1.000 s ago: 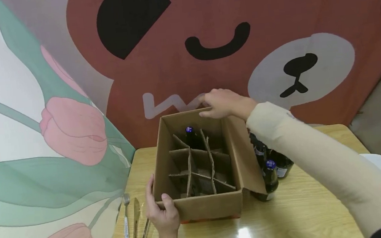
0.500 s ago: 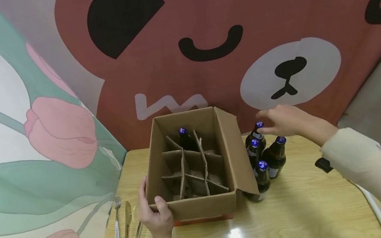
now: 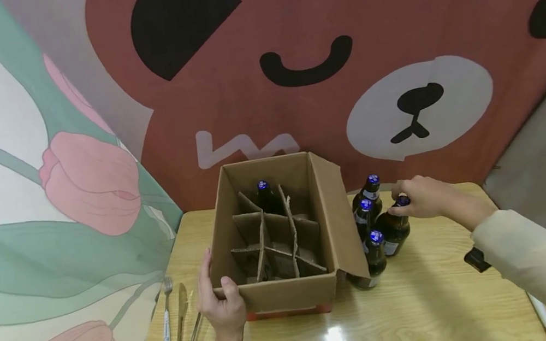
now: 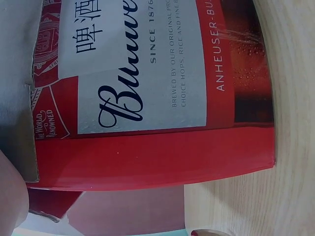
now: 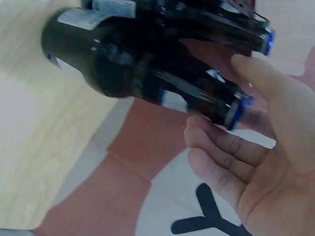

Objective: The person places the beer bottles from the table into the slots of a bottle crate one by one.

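My left hand (image 3: 223, 307) grips the near left corner of a cardboard beer box (image 3: 290, 294), thumb over the front rim. Dividers (image 3: 279, 230) split the box into compartments; a blue-capped beer bottle (image 3: 268, 199) stands in a back one. Right of the box, my right hand (image 3: 423, 195) is at the neck of a dark beer bottle (image 3: 394, 234). In the right wrist view, thumb and fingers stand spread around that bottle's (image 5: 133, 69) capped top, thumb apart from the glass. Beside it are three more bottles, one at the front (image 3: 375, 259).
The box's right flap (image 3: 339, 219) hangs outward beside the bottles. A fork (image 3: 166, 318), a gold-coloured knife (image 3: 180, 322) and a thin metal utensil lie at the table's left. A small black object (image 3: 476, 259) lies at the right. A printed cloth (image 3: 307, 118) hangs behind the table (image 3: 444, 307).
My right hand has moved from the box's back rim rightward, over the bottles, and down to the right-hand bottle's neck. My left hand keeps its hold on the box.
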A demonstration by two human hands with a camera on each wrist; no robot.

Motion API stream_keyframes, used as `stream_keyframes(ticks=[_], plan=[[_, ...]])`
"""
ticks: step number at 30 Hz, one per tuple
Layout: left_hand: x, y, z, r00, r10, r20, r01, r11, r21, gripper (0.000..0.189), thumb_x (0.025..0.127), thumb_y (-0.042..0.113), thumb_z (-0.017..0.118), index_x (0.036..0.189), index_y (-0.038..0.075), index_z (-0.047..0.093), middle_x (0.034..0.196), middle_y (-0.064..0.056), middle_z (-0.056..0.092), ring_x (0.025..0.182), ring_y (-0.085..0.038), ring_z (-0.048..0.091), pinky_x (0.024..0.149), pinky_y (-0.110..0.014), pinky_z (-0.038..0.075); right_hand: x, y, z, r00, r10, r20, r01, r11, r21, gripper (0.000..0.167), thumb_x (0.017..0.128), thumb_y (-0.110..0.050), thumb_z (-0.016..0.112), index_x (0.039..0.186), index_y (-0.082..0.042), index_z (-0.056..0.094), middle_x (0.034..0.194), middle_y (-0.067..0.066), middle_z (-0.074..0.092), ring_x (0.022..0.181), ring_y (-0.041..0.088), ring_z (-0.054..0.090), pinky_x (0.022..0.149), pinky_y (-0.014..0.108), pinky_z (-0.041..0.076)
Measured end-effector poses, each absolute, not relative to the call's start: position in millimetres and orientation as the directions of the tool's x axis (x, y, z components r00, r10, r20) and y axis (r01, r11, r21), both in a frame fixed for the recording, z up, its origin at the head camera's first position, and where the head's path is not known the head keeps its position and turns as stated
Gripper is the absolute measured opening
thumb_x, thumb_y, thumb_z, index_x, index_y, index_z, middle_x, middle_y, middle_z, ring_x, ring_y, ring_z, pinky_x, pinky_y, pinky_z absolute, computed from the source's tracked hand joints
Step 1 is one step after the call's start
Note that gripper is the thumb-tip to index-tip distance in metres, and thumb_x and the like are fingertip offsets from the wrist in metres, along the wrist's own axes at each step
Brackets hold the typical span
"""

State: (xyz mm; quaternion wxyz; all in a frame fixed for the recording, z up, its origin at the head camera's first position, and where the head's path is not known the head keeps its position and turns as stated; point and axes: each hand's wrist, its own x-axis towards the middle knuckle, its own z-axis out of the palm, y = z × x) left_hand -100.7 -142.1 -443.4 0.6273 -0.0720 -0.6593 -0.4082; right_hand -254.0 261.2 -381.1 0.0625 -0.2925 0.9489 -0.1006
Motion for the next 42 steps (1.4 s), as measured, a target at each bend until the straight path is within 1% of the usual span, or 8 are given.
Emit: stream_keyframes(ticks=[4,8,16,22,26,29,33,42], plan=[[-103.3,-142.5,-445.3,-0.199,-0.410,0.890,0.616,0.655,0.439,0.045,0.075,0.003,0.045,0.108,-0.022,0.062,0.108,-0.039,0.063,0.108,-0.044,0.063,0.101,-0.030,0.046,-251.8,263.8,-390.0,-0.817,-0.575,-0.038,-0.548,0.796,-0.258,0.028,0.084,-0.024,0.077,0.097,0.000,0.069,0.088,0.005,0.063,0.068,0.015,0.055,0.059,0.035,0.047],[-107.2,-144.1,-450.7,-0.194,-0.417,0.888,0.614,0.655,0.441,0.044,0.075,0.003,0.045,0.108,-0.021,0.062,0.109,-0.037,0.063,0.108,-0.043,0.063,0.101,-0.030,0.046,-250.8,267.1,-394.1,-0.817,-0.577,0.001,-0.554,0.784,-0.281,0.023,0.085,-0.023,0.077,0.093,-0.004,0.067,0.079,-0.001,0.057,0.062,0.011,0.046,0.056,0.031,0.040],[-114.3,-144.0,-469.3,-0.226,-0.405,0.886,0.616,0.645,0.452,0.045,0.074,0.003,0.046,0.109,-0.020,0.062,0.112,-0.035,0.064,0.104,-0.049,0.062,0.102,-0.030,0.045,-245.1,279.3,-397.1,-0.821,-0.568,0.049,-0.558,0.782,-0.278,0.013,0.088,-0.019,0.073,0.085,-0.008,0.066,0.076,-0.004,0.057,0.060,0.008,0.047,0.054,0.030,0.041],[-115.4,-145.8,-473.2,-0.233,-0.409,0.882,0.624,0.633,0.459,0.047,0.074,0.005,0.046,0.111,-0.020,0.061,0.114,-0.034,0.064,0.106,-0.047,0.062,0.102,-0.031,0.045,-243.3,280.4,-391.7,-0.825,-0.566,0.013,-0.539,0.779,-0.320,0.015,0.088,-0.018,0.072,0.093,-0.003,0.070,0.082,-0.002,0.062,0.055,0.006,0.047,0.051,0.028,0.041],[-114.6,-146.8,-470.8,-0.223,-0.413,0.883,0.629,0.631,0.454,0.047,0.074,0.005,0.045,0.110,-0.020,0.061,0.112,-0.035,0.063,0.107,-0.045,0.062,0.102,-0.031,0.046,-243.9,280.7,-373.8,-0.834,-0.551,-0.028,-0.508,0.787,-0.350,0.015,0.090,-0.017,0.070,0.094,-0.002,0.072,0.067,-0.004,0.057,0.045,0.007,0.039,0.046,0.025,0.035],[-113.1,-146.6,-466.2,-0.215,-0.416,0.883,0.628,0.634,0.452,0.046,0.074,0.003,0.044,0.110,-0.021,0.060,0.111,-0.037,0.063,0.109,-0.043,0.062,0.102,-0.032,0.045,-245.8,281.5,-353.6,-0.842,-0.539,-0.020,-0.499,0.793,-0.348,0.012,0.090,-0.018,0.070,0.090,-0.006,0.071,0.056,-0.006,0.047,0.043,0.006,0.033,0.044,0.024,0.031],[-107.5,-143.7,-457.4,-0.201,-0.422,0.884,0.621,0.643,0.448,0.046,0.072,0.002,0.043,0.108,-0.022,0.060,0.107,-0.039,0.062,0.108,-0.041,0.063,0.102,-0.031,0.046,-246.3,282.4,-323.6,-0.840,-0.540,0.051,-0.525,0.785,-0.328,0.012,0.088,-0.022,0.074,0.089,-0.010,0.071,0.054,-0.007,0.042,0.043,0.006,0.033,0.043,0.023,0.029],[-102.3,-143.9,-451.8,-0.190,-0.432,0.881,0.613,0.649,0.451,0.045,0.072,0.001,0.044,0.107,-0.023,0.061,0.105,-0.040,0.062,0.108,-0.037,0.064,0.101,-0.030,0.046,-243.5,274.9,-250.1,-0.867,-0.469,0.166,-0.497,0.826,-0.264,0.018,0.087,-0.024,0.075,0.095,-0.009,0.072,0.058,-0.003,0.048,0.047,0.012,0.040,0.046,0.027,0.033]])
